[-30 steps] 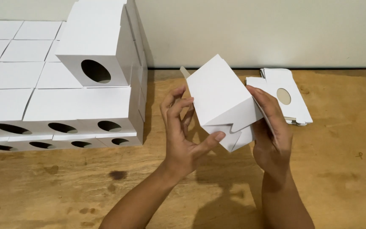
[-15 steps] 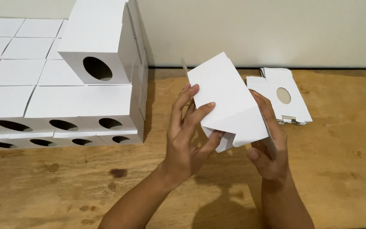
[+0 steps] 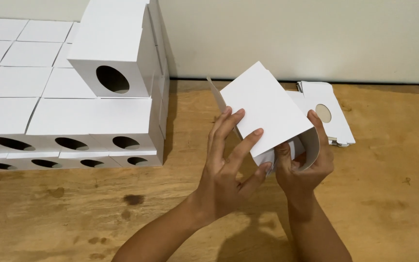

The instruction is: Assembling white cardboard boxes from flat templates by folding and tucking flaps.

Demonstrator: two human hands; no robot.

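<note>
Above the wooden table [image 3: 389,204], 2 hands are gripping a white cardboard box [image 3: 265,109].
The left hand [image 3: 229,170] and right hand [image 3: 301,165] are closing fingers on its lower end; flat blanks [image 3: 333,114] are lying just behind, finished boxes [image 3: 73,111] stacked well left.

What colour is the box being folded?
Plain white box, no pattern; seen in the head view.

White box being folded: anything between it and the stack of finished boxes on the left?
Nothing visible. The white box is held above the wooden table by the left hand and right hand. The stretch of table between it and the stack of finished boxes is bare. The flat blanks lie on the other side.
</note>
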